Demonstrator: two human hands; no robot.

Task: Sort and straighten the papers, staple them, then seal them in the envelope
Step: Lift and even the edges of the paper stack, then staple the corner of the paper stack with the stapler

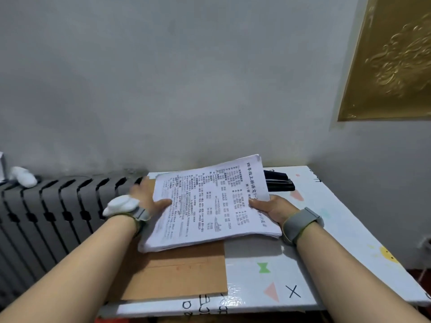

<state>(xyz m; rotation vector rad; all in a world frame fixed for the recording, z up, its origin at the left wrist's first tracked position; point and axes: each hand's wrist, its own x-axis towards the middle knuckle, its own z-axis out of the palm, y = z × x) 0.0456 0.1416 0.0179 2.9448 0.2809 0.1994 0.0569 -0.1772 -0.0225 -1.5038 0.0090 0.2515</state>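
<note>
A stack of printed papers (210,201) is lifted above the table, tilted, with its text running sideways. My left hand (149,197) grips its left edge, thumb on top. On the right edge, my right hand (270,206) holds the stack the same way, thumb on the top sheet. Under the stack a brown envelope (177,273) lies flat on the white table (279,271). A black stapler (279,181) sits at the table's back, partly hidden behind the papers.
A grey radiator (51,206) stands to the left of the table with a white cloth (23,176) on top. The wall is close behind. A gold embossed panel (391,59) hangs at the upper right.
</note>
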